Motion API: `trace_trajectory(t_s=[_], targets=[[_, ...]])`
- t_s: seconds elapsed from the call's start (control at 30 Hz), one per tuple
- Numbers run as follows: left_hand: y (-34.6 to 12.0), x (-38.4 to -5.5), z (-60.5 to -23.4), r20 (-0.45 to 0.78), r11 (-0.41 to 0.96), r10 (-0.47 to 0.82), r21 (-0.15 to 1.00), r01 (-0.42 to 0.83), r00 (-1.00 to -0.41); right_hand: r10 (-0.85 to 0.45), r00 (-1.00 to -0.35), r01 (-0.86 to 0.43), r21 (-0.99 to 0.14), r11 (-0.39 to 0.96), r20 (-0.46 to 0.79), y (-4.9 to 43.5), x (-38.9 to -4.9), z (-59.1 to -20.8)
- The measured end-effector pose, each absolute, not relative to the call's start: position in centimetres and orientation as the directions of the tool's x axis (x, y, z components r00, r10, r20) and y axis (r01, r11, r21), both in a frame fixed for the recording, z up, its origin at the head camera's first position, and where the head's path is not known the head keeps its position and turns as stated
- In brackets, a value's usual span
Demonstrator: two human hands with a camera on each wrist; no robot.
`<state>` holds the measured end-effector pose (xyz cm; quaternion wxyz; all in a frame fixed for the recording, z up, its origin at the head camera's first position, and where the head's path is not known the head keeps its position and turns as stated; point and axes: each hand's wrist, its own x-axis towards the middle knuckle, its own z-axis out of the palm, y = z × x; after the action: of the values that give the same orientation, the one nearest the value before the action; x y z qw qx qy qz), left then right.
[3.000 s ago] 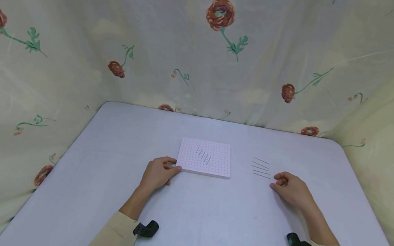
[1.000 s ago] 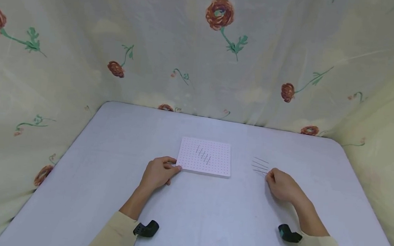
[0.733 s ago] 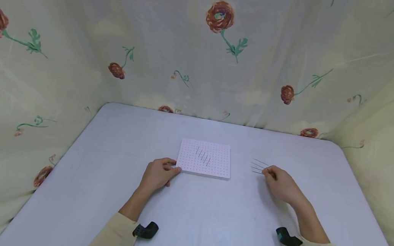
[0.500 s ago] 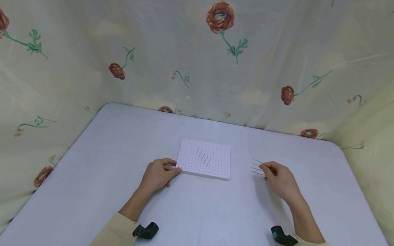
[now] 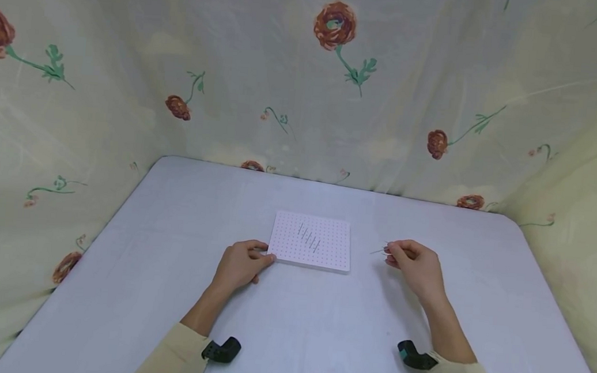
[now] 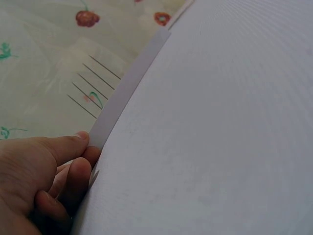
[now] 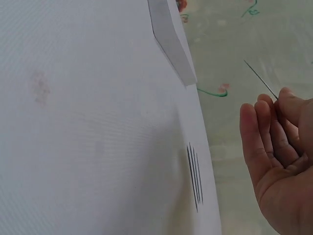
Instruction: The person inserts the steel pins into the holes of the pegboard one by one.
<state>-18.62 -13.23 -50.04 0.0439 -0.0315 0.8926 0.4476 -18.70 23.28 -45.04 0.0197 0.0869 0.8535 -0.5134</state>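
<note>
One thin rod point(image 7: 260, 79) pinched in the right hand point(image 5: 417, 268)

The right wrist view shows its free length and four loose rods point(image 7: 192, 178) side by side on the table point(image 5: 320, 327); the head view has these mostly hidden by the hand. The held rod is straight, grey and slender, aslant in the air right of the white holed board point(image 5: 336, 235), thumb and fingers pressed together on one end. The left wrist view shows five upright rods point(image 6: 93, 86) rising from that board, whose near left corner the left hand point(image 5: 241, 263) pinches
</note>
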Motion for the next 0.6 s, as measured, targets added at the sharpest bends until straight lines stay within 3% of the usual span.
trace_trajectory(t_s=[0.6], targets=[[-13.2,-18.6,-49.6,-0.124,0.593,-0.017,0.798,-0.110,-0.992,0.267,-0.958,0.208,-0.898,0.389,-0.106,21.2,-19.2,-44.8]])
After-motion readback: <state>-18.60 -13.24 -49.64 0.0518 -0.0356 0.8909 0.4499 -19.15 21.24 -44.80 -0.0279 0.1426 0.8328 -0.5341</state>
